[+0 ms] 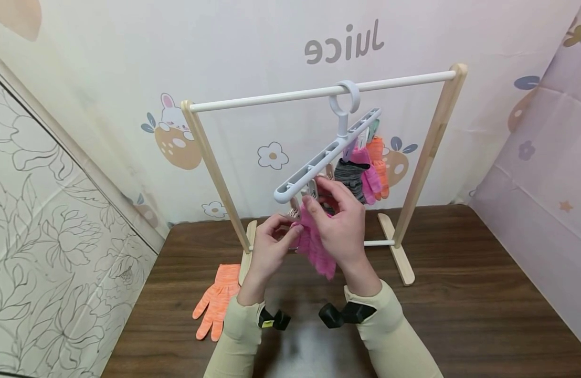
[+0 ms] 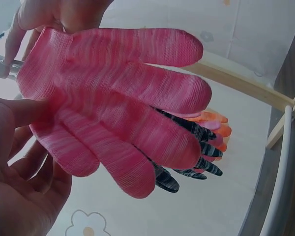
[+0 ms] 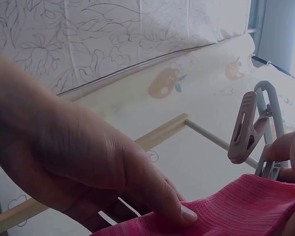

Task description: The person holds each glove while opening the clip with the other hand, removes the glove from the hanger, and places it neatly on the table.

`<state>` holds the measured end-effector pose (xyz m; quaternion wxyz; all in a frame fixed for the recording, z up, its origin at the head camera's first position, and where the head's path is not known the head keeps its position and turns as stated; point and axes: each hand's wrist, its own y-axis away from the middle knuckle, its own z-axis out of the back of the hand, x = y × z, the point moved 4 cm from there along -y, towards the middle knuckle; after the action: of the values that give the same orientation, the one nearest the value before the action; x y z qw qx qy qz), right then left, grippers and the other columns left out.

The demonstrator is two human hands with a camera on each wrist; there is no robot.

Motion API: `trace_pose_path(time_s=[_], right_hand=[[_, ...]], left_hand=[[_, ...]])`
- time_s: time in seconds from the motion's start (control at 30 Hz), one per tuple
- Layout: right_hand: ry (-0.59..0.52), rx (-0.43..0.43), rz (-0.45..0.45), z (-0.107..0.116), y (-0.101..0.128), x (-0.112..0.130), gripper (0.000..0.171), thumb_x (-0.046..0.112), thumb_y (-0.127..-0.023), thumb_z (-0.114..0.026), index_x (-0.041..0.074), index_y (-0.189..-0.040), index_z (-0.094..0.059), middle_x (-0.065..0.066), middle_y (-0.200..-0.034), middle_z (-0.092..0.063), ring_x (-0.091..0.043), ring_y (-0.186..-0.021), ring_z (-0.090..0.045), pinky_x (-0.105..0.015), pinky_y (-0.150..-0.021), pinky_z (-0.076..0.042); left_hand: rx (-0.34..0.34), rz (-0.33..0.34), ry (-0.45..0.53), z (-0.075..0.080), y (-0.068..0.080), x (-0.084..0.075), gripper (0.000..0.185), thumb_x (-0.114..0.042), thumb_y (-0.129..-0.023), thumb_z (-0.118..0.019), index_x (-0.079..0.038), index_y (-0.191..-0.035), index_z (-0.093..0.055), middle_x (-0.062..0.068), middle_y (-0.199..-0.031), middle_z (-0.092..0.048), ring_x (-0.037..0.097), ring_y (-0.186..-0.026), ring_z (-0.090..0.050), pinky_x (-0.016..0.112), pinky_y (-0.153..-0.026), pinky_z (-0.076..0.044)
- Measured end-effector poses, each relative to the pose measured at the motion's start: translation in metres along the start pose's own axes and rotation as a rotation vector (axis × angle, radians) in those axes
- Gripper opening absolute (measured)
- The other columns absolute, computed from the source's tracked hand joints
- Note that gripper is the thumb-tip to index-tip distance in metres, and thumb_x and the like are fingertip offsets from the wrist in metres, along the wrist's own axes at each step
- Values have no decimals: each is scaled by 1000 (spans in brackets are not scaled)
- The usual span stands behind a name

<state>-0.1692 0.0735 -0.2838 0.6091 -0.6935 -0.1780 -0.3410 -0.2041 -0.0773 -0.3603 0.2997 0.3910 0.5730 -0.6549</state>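
Glove in pink (image 1: 317,252) is pointing down mid-frame, left hand (image 1: 270,247) pinching its cuff (image 2: 45,66), right hand (image 1: 343,223) pinching a clip (image 1: 312,189) just above.

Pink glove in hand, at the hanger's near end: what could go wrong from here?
The pink glove could drop if the left hand, pinching its cuff, lets go before the grey clip in the right hand grips firmly. The hanger hangs from the rail by one hook, so a downward tug might tip or swing it. In the left wrist view, the dark glove shows behind, so the two might snag.
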Motion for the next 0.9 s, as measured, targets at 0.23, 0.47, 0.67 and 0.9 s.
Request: trace_pose_path(time_s=[0.23,0.47,0.67,0.9], right_hand=[[19,-4,26,0,0,1,36,2,-88,-75,-4,-123,-67,-13,-111,-68,-21,-94,-67,-26,-84,-55],[35,-8,31,0,-1,3,36,3,-88,-75,-5,-122,-67,-15,-109,-68,-22,-95,-67,-27,-86,-54],[36,-7,32,1,-1,4,36,1,-87,-75,-5,-122,-67,-15,-108,-68,-20,-94,-66,-27,-86,-54],[32,0,32,2,-2,5,35,1,-87,-74,-5,-121,-67,-14,-104,-69,-20,-91,-66,-26,-85,-55]], left_hand=[[-27,-10,-9,2,0,1,11,5,-89,-70,5,-100,-69,15,-95,-67,13,-84,-62,25,-73,-53],[-24,-26,21,1,1,-19,11,8,-89,-69,10,-99,-66,7,-94,-68,13,-86,-65,24,-72,-54],[-21,-51,33,-1,2,-30,9,7,-89,-68,10,-97,-66,1,-93,-68,18,-88,-66,25,-74,-55],[-32,-47,41,2,0,-3,10,11,-88,-68,9,-97,-67,7,-94,-69,16,-89,-66,26,-75,-55]])
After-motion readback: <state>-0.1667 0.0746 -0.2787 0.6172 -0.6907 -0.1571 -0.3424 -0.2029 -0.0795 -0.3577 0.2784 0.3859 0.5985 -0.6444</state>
